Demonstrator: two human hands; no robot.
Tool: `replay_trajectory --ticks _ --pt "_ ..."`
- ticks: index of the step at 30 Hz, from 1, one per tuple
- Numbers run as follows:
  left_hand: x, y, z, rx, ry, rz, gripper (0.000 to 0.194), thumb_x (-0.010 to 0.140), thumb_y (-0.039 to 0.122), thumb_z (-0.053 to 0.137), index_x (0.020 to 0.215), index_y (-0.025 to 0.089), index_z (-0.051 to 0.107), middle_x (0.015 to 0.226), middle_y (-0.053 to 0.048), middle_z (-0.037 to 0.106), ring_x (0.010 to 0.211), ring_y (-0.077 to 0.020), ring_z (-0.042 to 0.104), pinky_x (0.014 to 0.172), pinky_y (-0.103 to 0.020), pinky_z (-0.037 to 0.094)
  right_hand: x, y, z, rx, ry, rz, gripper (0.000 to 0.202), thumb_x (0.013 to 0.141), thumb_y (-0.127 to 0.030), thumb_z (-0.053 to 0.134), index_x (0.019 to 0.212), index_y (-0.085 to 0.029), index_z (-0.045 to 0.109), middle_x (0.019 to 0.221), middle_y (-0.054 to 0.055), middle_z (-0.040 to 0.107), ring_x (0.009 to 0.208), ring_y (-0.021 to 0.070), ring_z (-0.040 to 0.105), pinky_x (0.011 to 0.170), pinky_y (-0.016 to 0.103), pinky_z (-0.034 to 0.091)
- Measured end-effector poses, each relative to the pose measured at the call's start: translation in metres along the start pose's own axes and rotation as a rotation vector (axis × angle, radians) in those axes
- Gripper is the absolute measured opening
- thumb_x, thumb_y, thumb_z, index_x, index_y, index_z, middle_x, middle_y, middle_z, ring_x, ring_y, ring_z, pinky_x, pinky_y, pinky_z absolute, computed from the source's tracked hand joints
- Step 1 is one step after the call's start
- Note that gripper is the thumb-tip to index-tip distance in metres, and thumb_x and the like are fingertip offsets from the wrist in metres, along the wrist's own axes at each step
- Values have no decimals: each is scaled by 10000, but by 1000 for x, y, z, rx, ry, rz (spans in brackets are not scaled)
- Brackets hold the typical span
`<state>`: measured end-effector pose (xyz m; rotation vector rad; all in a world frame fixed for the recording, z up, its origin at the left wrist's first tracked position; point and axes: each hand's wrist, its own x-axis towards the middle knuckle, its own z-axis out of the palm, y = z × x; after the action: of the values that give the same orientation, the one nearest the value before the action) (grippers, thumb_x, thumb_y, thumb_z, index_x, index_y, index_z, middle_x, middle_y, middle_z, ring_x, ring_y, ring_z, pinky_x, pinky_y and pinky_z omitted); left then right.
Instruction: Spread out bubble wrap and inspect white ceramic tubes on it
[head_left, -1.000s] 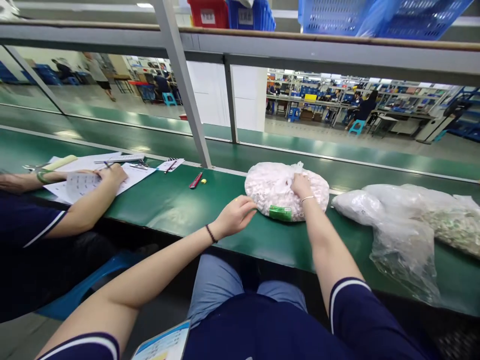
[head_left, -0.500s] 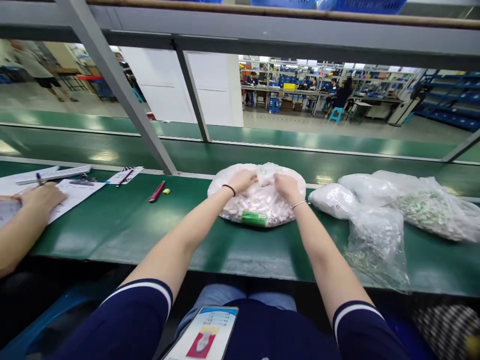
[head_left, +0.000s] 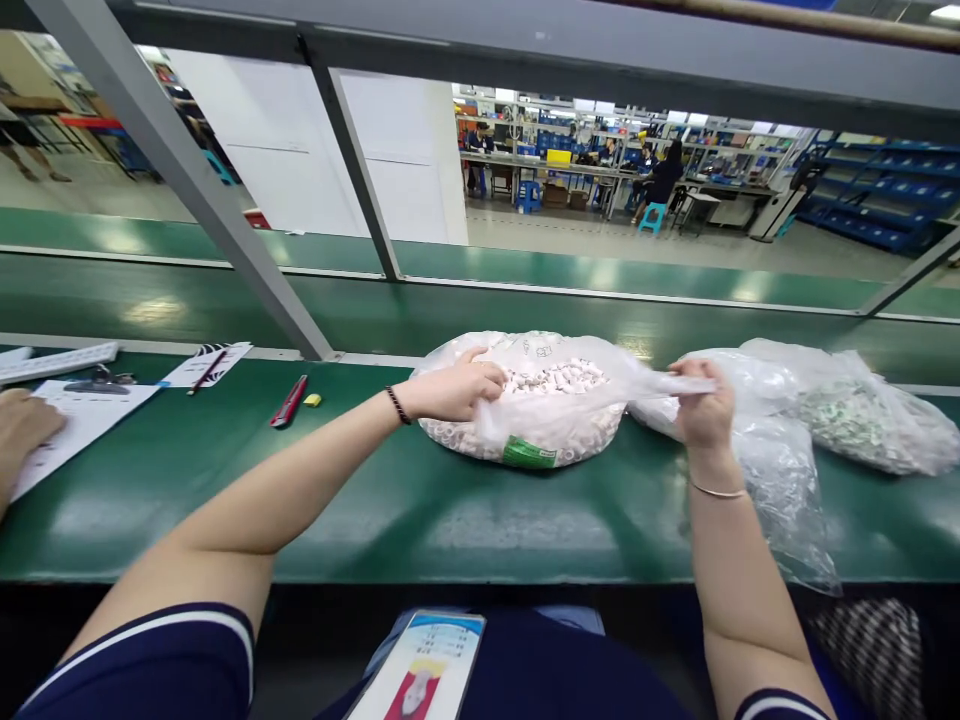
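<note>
A clear plastic bag (head_left: 559, 385) full of small white ring-like parts lies on the green work surface (head_left: 495, 530), a green label on its front. At its upper left edge, my left hand (head_left: 459, 388) is closed on the bag's plastic. To the right, my right hand (head_left: 703, 400) grips a twisted corner of the same bag, pulled out sideways and raised above the surface. Between my hands the white parts show through an apparent opening in the plastic.
More plastic bags (head_left: 862, 405) lie at the right. A red cutter (head_left: 289, 402) and a small yellow piece (head_left: 312, 400) sit left of the bag. Another person's hand (head_left: 26, 425) rests on papers (head_left: 90, 420) at far left. A slanted metal post (head_left: 225, 220) rises behind.
My right hand has moved right, stretching a corner of the bag outward. My left hand remains at the bag's left part. The bag looks wider, and the view has shifted slightly.
</note>
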<state>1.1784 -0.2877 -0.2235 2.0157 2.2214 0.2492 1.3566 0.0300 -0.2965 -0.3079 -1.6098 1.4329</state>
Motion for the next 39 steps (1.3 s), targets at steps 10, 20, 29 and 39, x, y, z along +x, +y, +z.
replay_trajectory --ticks 10,20,29,39 --pt "-179 -18 -28 186 430 -386 547 850 756 506 888 254 720 1119 -39 596 963 -174 596 751 -288 539 -54 -38 -97 -86 -361 319 597 678 -379 798 1246 -390 615 553 4 569 503 228 579 550 418 542" --pt "-68 61 -6 316 904 -45 447 906 271 648 1336 218 538 1229 -117 587 1178 -226 561 1018 -379 489 -47 -81 -23 -832 -348 -482 508 870 -455 642 1324 -238 574 1357 134 539 1225 313 556 1015 512 508" --pt "49 39 41 340 79 -296 610 778 463 785 1224 103 576 1281 -172 524 1189 -332 498 1001 -468 445 -23 0 108 -1474 -730 -423 293 914 -158 454 1116 -104 659 1361 270 485 1286 423 448 975 611 406" --pt "42 -3 68 -171 713 -626 136 859 144 523 724 145 543 1051 -141 578 1006 -251 560 899 -380 468 19 33 100 -1317 -475 -406 508 937 -407 516 1367 -138 526 1582 227 222 1419 416 278 1148 571 221"
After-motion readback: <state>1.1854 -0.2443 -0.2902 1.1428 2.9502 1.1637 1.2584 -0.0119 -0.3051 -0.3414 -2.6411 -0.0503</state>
